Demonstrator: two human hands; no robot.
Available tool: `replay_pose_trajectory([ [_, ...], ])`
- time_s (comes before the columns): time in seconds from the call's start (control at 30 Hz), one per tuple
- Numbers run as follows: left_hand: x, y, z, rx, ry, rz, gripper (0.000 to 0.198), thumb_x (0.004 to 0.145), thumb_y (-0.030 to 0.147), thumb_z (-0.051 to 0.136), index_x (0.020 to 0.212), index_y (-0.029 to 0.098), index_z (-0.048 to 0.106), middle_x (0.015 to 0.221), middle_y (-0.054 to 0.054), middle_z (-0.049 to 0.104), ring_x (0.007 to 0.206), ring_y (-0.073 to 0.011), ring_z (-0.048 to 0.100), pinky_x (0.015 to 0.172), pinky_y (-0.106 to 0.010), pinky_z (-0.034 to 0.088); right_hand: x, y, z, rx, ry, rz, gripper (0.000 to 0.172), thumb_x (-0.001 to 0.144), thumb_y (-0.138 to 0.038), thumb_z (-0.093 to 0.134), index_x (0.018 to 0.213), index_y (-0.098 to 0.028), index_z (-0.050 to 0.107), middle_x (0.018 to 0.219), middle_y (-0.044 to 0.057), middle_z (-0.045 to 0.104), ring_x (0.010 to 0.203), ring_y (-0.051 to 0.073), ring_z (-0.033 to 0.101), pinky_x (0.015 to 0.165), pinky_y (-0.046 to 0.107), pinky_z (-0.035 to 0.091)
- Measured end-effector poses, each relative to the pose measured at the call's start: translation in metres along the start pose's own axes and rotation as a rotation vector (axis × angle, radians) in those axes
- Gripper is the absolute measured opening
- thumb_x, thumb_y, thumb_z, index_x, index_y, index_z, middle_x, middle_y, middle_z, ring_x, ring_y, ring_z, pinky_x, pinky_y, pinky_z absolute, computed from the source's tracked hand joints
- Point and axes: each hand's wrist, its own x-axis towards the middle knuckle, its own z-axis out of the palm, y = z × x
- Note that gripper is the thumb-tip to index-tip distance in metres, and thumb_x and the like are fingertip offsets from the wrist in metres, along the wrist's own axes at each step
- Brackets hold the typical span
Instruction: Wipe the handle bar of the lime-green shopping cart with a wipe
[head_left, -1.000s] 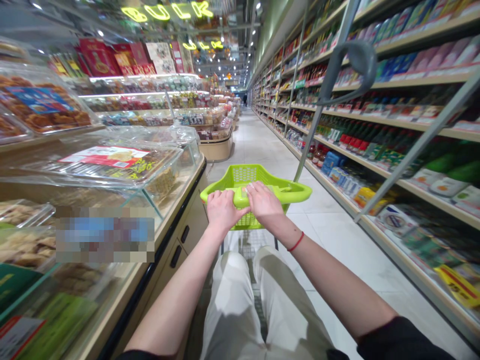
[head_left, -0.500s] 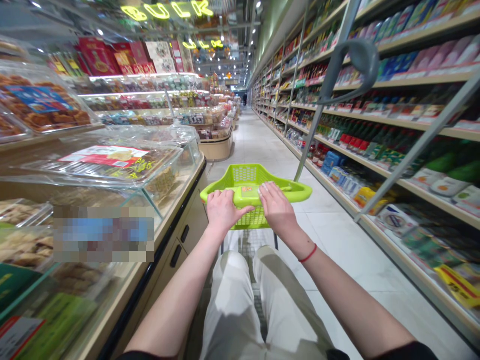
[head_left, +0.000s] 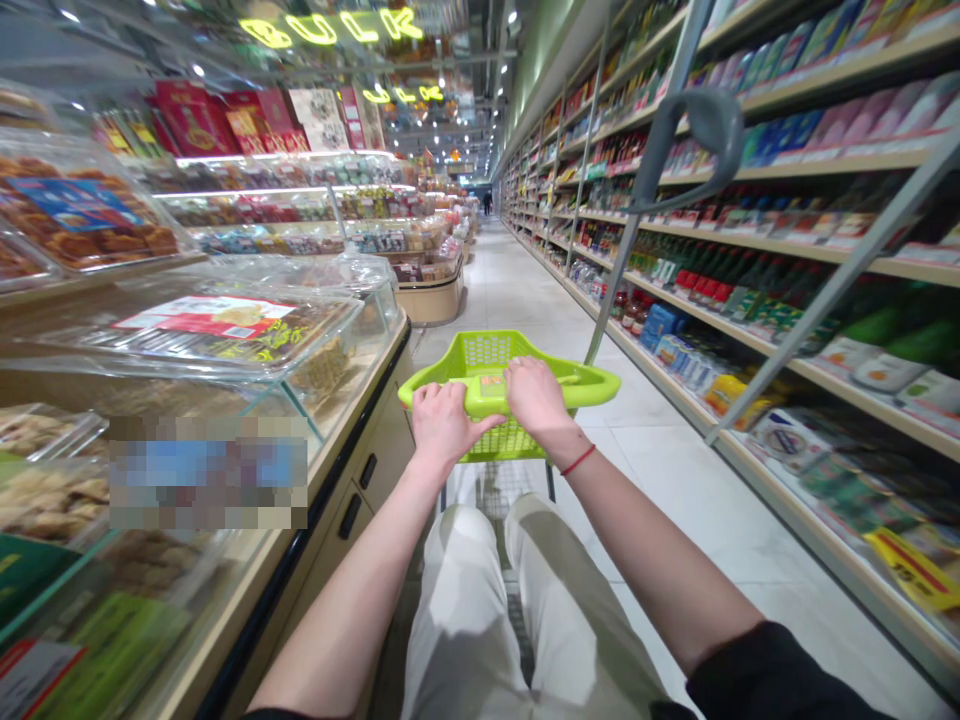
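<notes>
A lime-green shopping cart (head_left: 480, 349) with a perforated basket stands in front of my knees. My left hand (head_left: 441, 425) is closed over the left part of its handle (head_left: 484, 404), the thumb reaching along the near side. Right of the handle's middle label, my right hand (head_left: 537, 397) wraps over the bar, its fingertips hidden or bent over the far side. A red cord circles my right wrist. Little of the inside of the basket shows.
On the left, a wooden counter (head_left: 356, 405) carries clear boxes of baked snacks (head_left: 202, 325). Shelves (head_left: 712, 240) packed with bottles and packets line the right, with a ladder (head_left: 611, 300) bearing a grey handle in front. A tiled aisle (head_left: 499, 265) runs ahead to a distant person (head_left: 487, 202).
My right hand has shifted slightly left on the handle, its wrist and forearm swinging inward. My left hand keeps its place; the cart and surroundings look nearly unchanged.
</notes>
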Motion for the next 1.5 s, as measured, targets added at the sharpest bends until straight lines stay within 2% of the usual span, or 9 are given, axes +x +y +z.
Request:
replay_pose_trajectory([
  [0.2,0.0,0.0,0.0,0.039,-0.015,-0.01,0.028,0.08,0.046,0.064,0.091,0.021,0.063,0.091,-0.012,0.07,0.092,-0.0316,0.06,0.087,-0.043,0.038,0.001,-0.033,0.004,0.02,0.007,-0.144,0.033,0.1,-0.021,0.04,0.112,-0.009,0.068,0.115,0.016,0.069,0.114,0.025,0.059,0.104,0.033,0.039],
  [0.4,0.0,-0.014,-0.006,-0.011,-0.053,0.016,0.047,0.079,0.059,0.065,0.103,0.019,0.065,0.098,-0.014,0.071,0.098,-0.0331,0.062,0.089,-0.044,0.041,-0.006,0.008,0.001,0.024,0.025,-0.115,0.034,0.101,-0.019,0.039,0.119,-0.01,0.065,0.125,0.015,0.066,0.119,0.023,0.057,0.105,0.032,0.039],
  [0.6,-0.001,-0.04,-0.013,-0.071,-0.053,0.002,0.064,0.072,0.065,0.072,0.117,0.019,0.064,0.121,-0.016,0.067,0.122,-0.0342,0.055,0.115,-0.051,0.029,-0.011,0.033,-0.003,0.034,0.029,0.097,0.04,0.102,-0.026,0.038,0.131,-0.008,0.06,0.132,0.018,0.062,0.123,0.027,0.055,0.105,0.037,0.039],
  [0.7,-0.002,-0.043,-0.011,-0.072,-0.085,-0.007,0.06,0.075,0.06,0.071,0.116,0.018,0.064,0.12,-0.016,0.067,0.123,-0.0339,0.055,0.116,-0.053,0.028,-0.013,0.019,-0.003,0.025,0.025,0.13,0.04,0.101,-0.021,0.038,0.132,-0.005,0.057,0.133,0.02,0.06,0.125,0.027,0.053,0.108,0.036,0.037],
  [0.87,-0.003,-0.039,-0.009,-0.05,-0.096,-0.02,0.045,0.077,0.041,0.073,0.114,0.017,0.064,0.118,-0.014,0.069,0.122,-0.0335,0.056,0.117,-0.054,0.029,-0.017,-0.034,0.003,0.016,0.056,0.061,0.039,0.098,-0.01,0.034,0.128,-0.005,0.059,0.126,0.021,0.063,0.123,0.026,0.054,0.112,0.04,0.033],
  [1.0,-0.003,-0.04,-0.009,-0.046,-0.098,-0.023,0.03,0.083,0.023,0.062,0.112,0.018,0.065,0.119,-0.011,0.069,0.124,-0.0304,0.055,0.119,-0.052,0.028,-0.022,-0.076,0.014,0.083,0.133,-0.095,0.037,0.097,-0.009,0.037,0.125,-0.006,0.061,0.127,0.02,0.064,0.123,0.027,0.055,0.112,0.042,0.035],
  [1.1,-0.005,-0.043,-0.008,-0.059,-0.088,-0.033,0.029,0.089,0.015,0.047,0.112,0.018,0.065,0.121,-0.011,0.069,0.124,-0.0274,0.055,0.119,-0.05,0.029,-0.027,-0.089,0.024,0.115,0.17,-0.233,0.036,0.098,-0.012,0.039,0.124,-0.009,0.063,0.131,0.016,0.064,0.123,0.026,0.056,0.115,0.041,0.036],
  [1.23,-0.006,-0.045,-0.005,-0.038,-0.073,-0.021,0.033,0.082,0.007,0.048,0.107,0.018,0.066,0.122,-0.01,0.068,0.126,-0.0283,0.054,0.12,-0.05,0.028,-0.04,-0.07,0.036,0.124,0.257,-0.332,0.04,0.097,-0.01,0.04,0.131,-0.008,0.061,0.138,0.016,0.061,0.131,0.026,0.053,0.117,0.043,0.036],
  [1.5,-0.006,-0.047,-0.003,-0.029,-0.073,-0.016,0.038,0.075,0.003,0.049,0.104,0.02,0.067,0.126,-0.008,0.066,0.128,-0.0285,0.052,0.12,-0.051,0.029,-0.067,0.033,0.052,0.181,0.579,-0.355,0.053,0.095,-0.002,0.03,0.137,-0.014,0.059,0.143,0.013,0.057,0.142,0.023,0.042,0.119,0.048,0.036],
])
